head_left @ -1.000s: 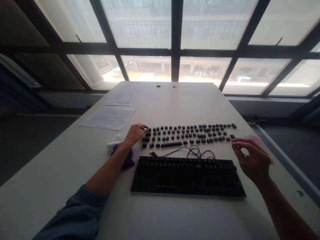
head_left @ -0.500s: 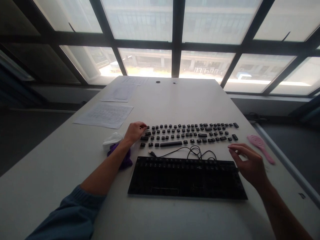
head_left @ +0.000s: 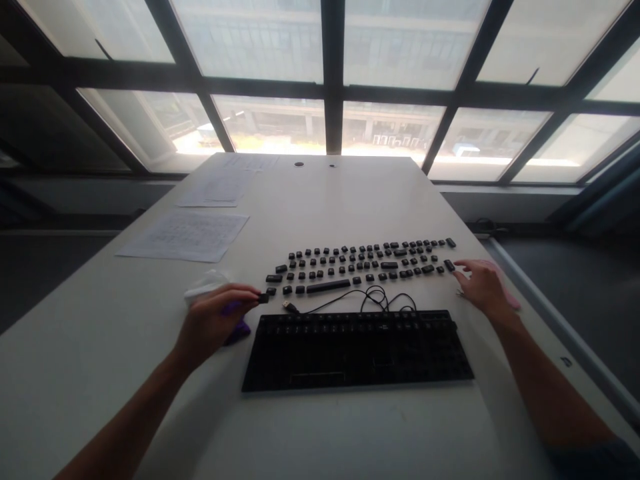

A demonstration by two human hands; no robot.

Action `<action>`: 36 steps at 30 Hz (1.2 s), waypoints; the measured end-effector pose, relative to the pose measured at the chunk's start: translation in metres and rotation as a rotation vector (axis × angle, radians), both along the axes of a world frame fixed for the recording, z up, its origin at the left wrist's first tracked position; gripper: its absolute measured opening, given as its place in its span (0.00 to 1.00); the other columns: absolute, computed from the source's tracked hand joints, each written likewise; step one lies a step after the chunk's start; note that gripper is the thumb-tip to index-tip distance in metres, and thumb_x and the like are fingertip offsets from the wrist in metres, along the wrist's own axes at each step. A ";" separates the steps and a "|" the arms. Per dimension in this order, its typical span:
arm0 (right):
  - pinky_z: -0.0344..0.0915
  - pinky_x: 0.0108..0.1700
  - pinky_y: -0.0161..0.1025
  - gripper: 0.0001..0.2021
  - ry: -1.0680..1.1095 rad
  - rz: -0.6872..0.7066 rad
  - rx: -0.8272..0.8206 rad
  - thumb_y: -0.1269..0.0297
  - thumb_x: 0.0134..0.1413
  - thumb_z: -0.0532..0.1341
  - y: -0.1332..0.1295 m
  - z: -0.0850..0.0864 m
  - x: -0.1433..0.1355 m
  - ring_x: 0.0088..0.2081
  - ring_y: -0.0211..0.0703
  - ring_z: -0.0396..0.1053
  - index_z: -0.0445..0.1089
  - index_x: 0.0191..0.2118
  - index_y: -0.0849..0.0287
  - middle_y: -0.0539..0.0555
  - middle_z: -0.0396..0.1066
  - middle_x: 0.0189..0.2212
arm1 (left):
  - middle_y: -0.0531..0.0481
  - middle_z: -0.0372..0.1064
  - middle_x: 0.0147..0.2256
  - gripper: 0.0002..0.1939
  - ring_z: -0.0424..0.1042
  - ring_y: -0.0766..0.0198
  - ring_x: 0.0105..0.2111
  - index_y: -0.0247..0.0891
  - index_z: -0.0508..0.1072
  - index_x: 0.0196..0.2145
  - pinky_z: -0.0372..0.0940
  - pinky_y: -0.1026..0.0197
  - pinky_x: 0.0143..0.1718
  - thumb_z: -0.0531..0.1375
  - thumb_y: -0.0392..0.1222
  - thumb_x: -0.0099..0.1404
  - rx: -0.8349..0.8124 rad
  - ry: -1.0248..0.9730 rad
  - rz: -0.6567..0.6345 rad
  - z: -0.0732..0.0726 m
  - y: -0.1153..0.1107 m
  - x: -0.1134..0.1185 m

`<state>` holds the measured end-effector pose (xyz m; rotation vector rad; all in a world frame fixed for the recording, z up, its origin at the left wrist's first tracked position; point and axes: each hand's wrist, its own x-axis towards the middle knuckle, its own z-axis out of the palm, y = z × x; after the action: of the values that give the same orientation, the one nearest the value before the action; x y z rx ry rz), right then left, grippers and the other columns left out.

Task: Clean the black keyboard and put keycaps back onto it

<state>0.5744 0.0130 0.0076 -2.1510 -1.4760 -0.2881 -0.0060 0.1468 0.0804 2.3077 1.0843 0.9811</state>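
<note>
My left hand (head_left: pixel 216 320) is closed, with a small black keycap (head_left: pixel 263 298) pinched between thumb and fingers, just off the left end of the nearest row of keycaps. My right hand (head_left: pixel 483 288) reaches in from the right, its thumb and forefinger apart beside a larger keycap (head_left: pixel 449 265); whether they touch it I cannot tell. Several rows of loose black keycaps, including a long space bar (head_left: pixel 329 286), lie across the white table. In front of them lies a black keyboard (head_left: pixel 357 353), its keycaps off over most of the dark surface.
A black USB cable (head_left: pixel 340 298) coils between keyboard and keycaps. Purple cloth (head_left: pixel 237 332) and white crumpled plastic (head_left: pixel 205 283) lie by my left hand. A pink hairbrush (head_left: pixel 511 297) is partly behind my right hand. Printed sheets (head_left: pixel 185 235) lie at the table's left.
My left hand has taken the end keycap from the far row and drawn it nearer and left. My right hand has moved up to the keycap at the right end. The camera view has shifted right.
</note>
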 end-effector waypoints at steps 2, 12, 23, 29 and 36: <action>0.70 0.43 0.50 0.14 -0.010 -0.052 -0.043 0.61 0.55 0.62 0.006 -0.007 0.001 0.37 0.55 0.74 0.79 0.43 0.63 0.62 0.78 0.34 | 0.48 0.80 0.38 0.06 0.79 0.57 0.37 0.44 0.81 0.34 0.75 0.54 0.43 0.65 0.47 0.64 -0.025 -0.006 -0.009 -0.009 -0.011 -0.011; 0.63 0.50 0.45 0.17 -0.072 -0.018 -0.122 0.65 0.61 0.62 0.005 -0.020 0.002 0.46 0.55 0.73 0.76 0.52 0.66 0.68 0.78 0.45 | 0.44 0.79 0.37 0.02 0.79 0.59 0.36 0.41 0.81 0.36 0.75 0.58 0.39 0.67 0.39 0.64 -0.127 0.022 -0.293 -0.015 -0.029 -0.027; 0.62 0.50 0.43 0.16 -0.052 -0.038 -0.115 0.65 0.60 0.64 0.006 -0.021 0.001 0.45 0.54 0.72 0.77 0.51 0.66 0.67 0.78 0.44 | 0.45 0.77 0.37 0.04 0.75 0.60 0.38 0.41 0.81 0.37 0.72 0.59 0.39 0.65 0.36 0.67 -0.109 0.220 -0.471 -0.015 -0.024 -0.032; 0.62 0.48 0.42 0.16 -0.062 -0.051 -0.137 0.64 0.60 0.64 0.006 -0.022 0.003 0.43 0.52 0.72 0.77 0.51 0.66 0.67 0.78 0.44 | 0.45 0.77 0.38 0.04 0.74 0.61 0.38 0.41 0.80 0.37 0.71 0.59 0.40 0.65 0.34 0.66 -0.062 0.222 -0.474 -0.018 -0.023 -0.034; 0.63 0.47 0.40 0.15 -0.092 -0.080 -0.126 0.65 0.59 0.66 0.007 -0.026 0.005 0.45 0.52 0.74 0.78 0.50 0.64 0.65 0.79 0.44 | 0.45 0.77 0.38 0.03 0.72 0.62 0.38 0.38 0.80 0.36 0.70 0.60 0.39 0.66 0.34 0.66 -0.027 0.170 -0.488 -0.027 -0.020 -0.036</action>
<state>0.5790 0.0205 -0.0186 -2.3290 -1.4958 -0.3344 -0.0416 0.1267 0.0533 2.4920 0.5364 0.5859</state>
